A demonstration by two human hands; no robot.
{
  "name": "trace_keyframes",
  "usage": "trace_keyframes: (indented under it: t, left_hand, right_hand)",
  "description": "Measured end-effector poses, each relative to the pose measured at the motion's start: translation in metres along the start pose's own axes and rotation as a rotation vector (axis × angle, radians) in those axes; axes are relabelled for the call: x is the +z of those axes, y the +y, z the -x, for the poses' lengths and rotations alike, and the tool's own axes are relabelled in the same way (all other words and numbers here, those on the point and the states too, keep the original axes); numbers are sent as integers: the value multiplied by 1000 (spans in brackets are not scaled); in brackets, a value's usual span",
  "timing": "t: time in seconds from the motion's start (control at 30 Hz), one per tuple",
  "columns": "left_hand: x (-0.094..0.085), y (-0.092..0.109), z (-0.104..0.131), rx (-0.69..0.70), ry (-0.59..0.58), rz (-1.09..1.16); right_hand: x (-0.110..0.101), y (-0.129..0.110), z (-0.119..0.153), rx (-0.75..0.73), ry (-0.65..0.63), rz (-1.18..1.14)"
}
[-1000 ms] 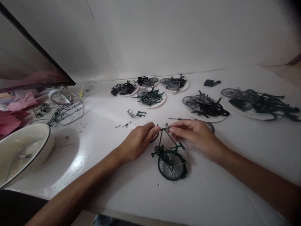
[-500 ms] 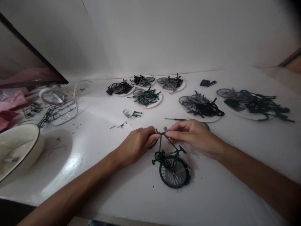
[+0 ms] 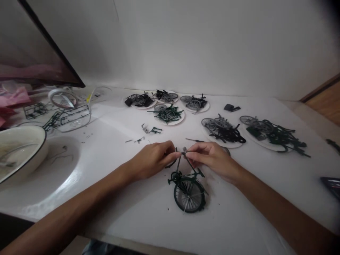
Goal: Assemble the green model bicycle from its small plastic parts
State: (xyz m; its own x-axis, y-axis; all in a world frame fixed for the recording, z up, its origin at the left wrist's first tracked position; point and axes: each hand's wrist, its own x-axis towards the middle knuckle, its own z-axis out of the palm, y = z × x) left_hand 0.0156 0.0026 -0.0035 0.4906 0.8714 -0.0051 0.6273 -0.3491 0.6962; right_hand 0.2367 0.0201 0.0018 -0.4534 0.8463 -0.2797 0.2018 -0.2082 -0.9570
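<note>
A green model bicycle (image 3: 189, 194) stands on the white table, its rear wheel towards me and its front end between my hands. My left hand (image 3: 155, 157) is closed on the bicycle's front end, thumb and fingers pinched near the handlebar. Opposite it, my right hand (image 3: 212, 157) pinches the same spot from the right. A small grey part (image 3: 185, 149) shows at the top between the fingertips. The fingers cover much of the front wheel and fork. Beyond my right hand lies a thin screwdriver (image 3: 193, 140), partly hidden by it.
Paper plates of bicycle parts stand behind, among them one with green parts (image 3: 170, 115) and one with black parts (image 3: 225, 132). A cream enamel basin (image 3: 39, 156) is at the left, with plastic sprues (image 3: 70, 117) behind it. A dark flat object (image 3: 330, 186) lies far right.
My view has turned slightly right, so the scene shifts in the frame. My right fingertips have come closer to my left ones at the handlebar. Both hands keep hold of the model bicycle.
</note>
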Motion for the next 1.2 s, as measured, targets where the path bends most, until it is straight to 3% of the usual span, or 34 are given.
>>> trace_keyframes:
  t: [0.17, 0.27, 0.4, 0.53, 0.7, 0.83, 1.03, 1.2]
  left_hand:
    - [8, 3, -1, 69, -1, 415]
    - [6, -4, -1, -20, -46, 600]
    - [-3, -17, -4, -114, -68, 770]
    - [-5, -23, -7, -203, -86, 955]
    - [-2, -24, -7, -218, -116, 1038]
    - [0, -25, -6, -172, -122, 1028]
    - [4, -25, -8, -213, -53, 1000]
    - [3, -22, -8, -208, 54, 952]
  right_hand:
    - [9, 2, 4, -88, 26, 217]
    - [0, 2, 7, -232, 172, 469]
    - [-22, 4, 11, -441, 402, 1055]
    - [-34, 13, 10, -452, 523, 1362]
    - [-28, 17, 6, -414, 525, 1429]
    - [-23, 15, 2, -479, 458, 1440]
    - [-18, 19, 0, -462, 362, 1323]
    - [-7, 6, 12, -584, 461, 1133]
